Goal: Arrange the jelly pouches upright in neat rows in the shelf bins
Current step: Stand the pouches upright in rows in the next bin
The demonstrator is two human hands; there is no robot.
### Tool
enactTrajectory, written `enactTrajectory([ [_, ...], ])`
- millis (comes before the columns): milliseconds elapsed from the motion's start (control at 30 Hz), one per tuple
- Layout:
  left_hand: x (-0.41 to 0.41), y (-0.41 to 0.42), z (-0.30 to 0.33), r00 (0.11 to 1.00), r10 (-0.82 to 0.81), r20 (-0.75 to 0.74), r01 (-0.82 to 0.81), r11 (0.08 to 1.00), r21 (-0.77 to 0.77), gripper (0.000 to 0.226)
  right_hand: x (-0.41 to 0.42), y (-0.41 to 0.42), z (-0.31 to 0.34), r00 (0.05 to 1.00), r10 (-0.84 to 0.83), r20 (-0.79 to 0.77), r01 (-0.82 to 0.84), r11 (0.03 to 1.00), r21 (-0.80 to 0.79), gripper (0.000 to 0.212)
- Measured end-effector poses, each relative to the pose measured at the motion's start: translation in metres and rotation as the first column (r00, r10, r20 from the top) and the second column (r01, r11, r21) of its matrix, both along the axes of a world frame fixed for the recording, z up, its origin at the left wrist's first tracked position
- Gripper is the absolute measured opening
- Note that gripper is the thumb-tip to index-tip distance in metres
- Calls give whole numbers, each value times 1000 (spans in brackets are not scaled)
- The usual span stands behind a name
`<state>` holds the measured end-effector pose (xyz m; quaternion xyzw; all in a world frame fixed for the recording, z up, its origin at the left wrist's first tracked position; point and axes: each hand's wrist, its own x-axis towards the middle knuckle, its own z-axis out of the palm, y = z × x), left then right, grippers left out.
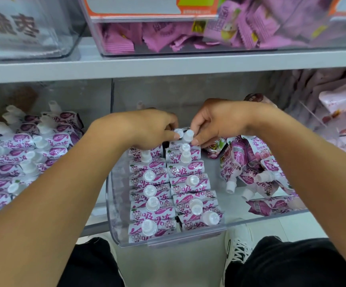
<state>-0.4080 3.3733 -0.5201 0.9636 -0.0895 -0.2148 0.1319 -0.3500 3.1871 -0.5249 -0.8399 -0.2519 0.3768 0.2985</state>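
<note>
Jelly pouches stand upright in two rows along the left wall of the clear middle bin, white caps up, running from its front edge toward the back. More pouches lie loose in a heap by the bin's right side. At the far end of the rows, our left hand pinches one pouch by its cap, and our right hand pinches the neighbouring cap, the two caps touching.

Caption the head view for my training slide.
Both hands set pouches upright behind two neat rows.
</note>
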Motion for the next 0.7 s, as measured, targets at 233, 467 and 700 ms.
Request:
enactTrajectory([
  [233, 3, -3, 4, 999, -22, 30, 21, 999, 42, 28, -14, 1, -17, 991, -130, -21, 132, 979, 158, 7],
  [467, 2, 0, 5, 999, -15, -41, 16, 1000, 9, 40, 5, -4, -7, 975, -57, 216, 55, 998, 16, 22],
  [700, 0, 0, 2, 1000, -4, 4, 4, 1000, 0, 32, 18, 13, -19, 942, 71, 329, -66, 997, -26, 28],
])
